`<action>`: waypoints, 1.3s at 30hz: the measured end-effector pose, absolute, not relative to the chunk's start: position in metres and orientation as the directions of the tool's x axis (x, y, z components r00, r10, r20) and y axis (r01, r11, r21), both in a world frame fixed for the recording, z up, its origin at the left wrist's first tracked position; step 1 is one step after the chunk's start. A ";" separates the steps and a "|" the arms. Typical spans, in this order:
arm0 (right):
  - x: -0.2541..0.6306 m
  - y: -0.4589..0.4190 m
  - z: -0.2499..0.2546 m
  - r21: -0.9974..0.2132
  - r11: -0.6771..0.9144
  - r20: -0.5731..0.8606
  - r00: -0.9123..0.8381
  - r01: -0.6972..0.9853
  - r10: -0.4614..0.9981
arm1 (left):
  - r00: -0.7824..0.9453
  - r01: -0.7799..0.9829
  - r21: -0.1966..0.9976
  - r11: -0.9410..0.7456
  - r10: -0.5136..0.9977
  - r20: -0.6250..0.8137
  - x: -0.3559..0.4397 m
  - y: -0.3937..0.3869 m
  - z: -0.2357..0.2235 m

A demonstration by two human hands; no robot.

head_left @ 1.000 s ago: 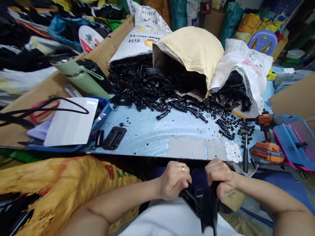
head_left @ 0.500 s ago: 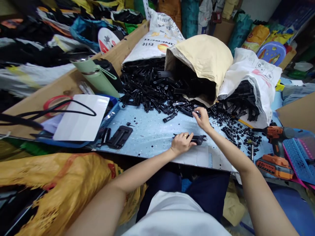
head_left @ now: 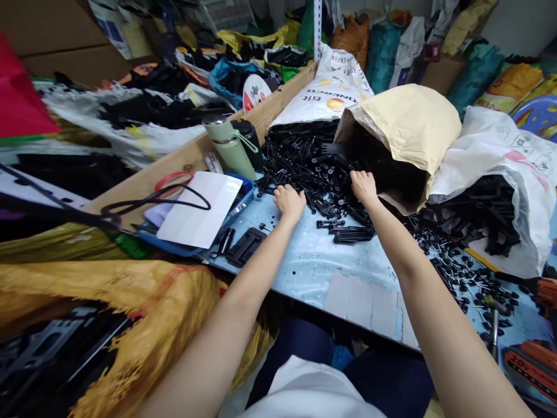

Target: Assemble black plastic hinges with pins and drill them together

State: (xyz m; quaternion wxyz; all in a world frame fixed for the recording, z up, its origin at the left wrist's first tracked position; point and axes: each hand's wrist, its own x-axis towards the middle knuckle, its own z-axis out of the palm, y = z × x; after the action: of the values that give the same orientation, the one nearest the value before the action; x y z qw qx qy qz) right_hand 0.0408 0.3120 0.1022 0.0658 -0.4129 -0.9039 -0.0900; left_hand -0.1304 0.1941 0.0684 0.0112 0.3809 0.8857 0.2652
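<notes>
My left hand (head_left: 289, 203) is at the left front edge of a pile of small black plastic parts (head_left: 300, 154). Its fingers are curled down, and whatever lies under them is hidden. Further right, my right hand (head_left: 364, 187) reaches into the pile before the mouth of a tan paper sack (head_left: 418, 116). Its fingers are bent too, with their tips out of sight among the parts. Between my forearms, a long black plastic piece (head_left: 351, 234) lies on the light blue tabletop (head_left: 300, 255), apart from both hands.
White sacks (head_left: 522, 151) of black parts stand right of the paper sack. Screws (head_left: 470, 278) are scattered before them, near an orange drill (head_left: 535, 363). A blue basket (head_left: 248, 200) with a white sheet (head_left: 200, 209) and a green bottle (head_left: 226, 145) stand left, by a wooden board (head_left: 278, 113).
My view has swung left. Both hands have moved forward to the pile, the left one also leftward. The left hand has let go of a long black piece.
</notes>
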 end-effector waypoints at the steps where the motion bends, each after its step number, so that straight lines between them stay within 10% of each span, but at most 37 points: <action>1: 0.043 0.311 0.104 0.070 0.649 0.214 -0.647 0.757 0.732 | -0.717 0.654 0.477 0.587 0.682 0.142 -0.139 0.198 0.068; 9: 0.107 0.239 0.121 -0.580 0.575 0.354 -0.457 0.577 0.816 | -0.683 0.656 0.616 0.436 0.690 0.239 -0.145 0.169 0.074; 15: 0.160 0.153 0.085 -0.952 0.145 0.009 -0.449 0.269 0.894 | 0.034 0.891 0.440 -0.113 0.982 0.185 -0.072 0.089 0.088; 18: 0.188 0.117 0.068 -0.977 0.093 0.002 -0.425 0.193 0.905 | 0.328 0.888 0.345 -0.303 0.945 -0.014 -0.023 0.054 0.078; 22: 0.235 0.077 0.064 -0.792 0.335 0.039 -0.507 0.510 0.861 | 0.373 0.892 0.303 -0.336 0.925 -0.073 -0.002 0.027 0.054; 27: 0.233 0.056 0.065 -0.493 0.537 -0.001 -0.618 0.684 0.786 | 0.322 0.776 0.546 -0.315 0.943 0.086 -0.010 0.016 0.041; 34: 0.177 0.048 0.054 -0.951 -0.014 -0.151 -0.424 0.310 0.893 | 0.106 0.285 0.944 -0.169 0.984 0.144 0.014 0.013 0.047; 39: 0.191 0.044 0.064 -0.958 0.104 -0.049 -0.513 0.266 0.857 | 0.026 0.347 0.883 -0.316 0.944 0.328 0.020 0.013 0.055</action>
State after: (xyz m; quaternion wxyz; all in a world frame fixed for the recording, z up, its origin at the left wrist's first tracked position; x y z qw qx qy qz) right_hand 0.1914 0.0435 0.0635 0.2784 -0.4076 -0.6888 0.5309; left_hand 0.0196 0.0129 0.0554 0.3060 0.6474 0.4985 0.4886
